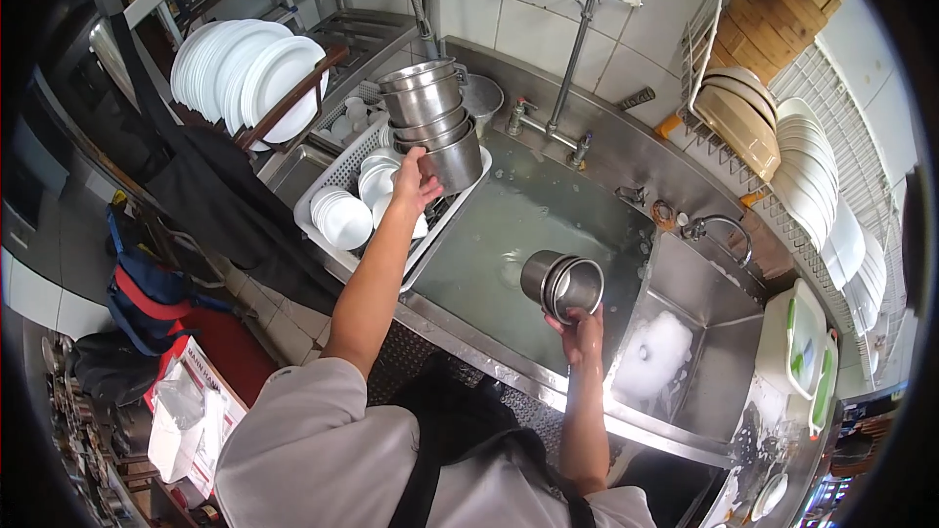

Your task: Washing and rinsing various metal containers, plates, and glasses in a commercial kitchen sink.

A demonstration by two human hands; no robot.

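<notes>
My left hand (417,180) is against the lowest pot of a leaning stack of stainless steel pots (424,99), at the right edge of a white plastic basket (334,154). White bowls (342,220) lie in that basket, below and left of the pots. My right hand (583,330) grips a few nested steel cups (563,282), tilted with their mouths to the right. They are above the large steel sink (506,235), which is full of cloudy water. Whether my left hand grips the pot or only steadies it is partly hidden.
A smaller sink (722,330) with foam adjoins on the right. White plates (249,77) stand in a brown rack at upper left. A wire wall rack (855,183) at right holds bowls and plates. Taps (550,128) and a pipe rise behind the large sink.
</notes>
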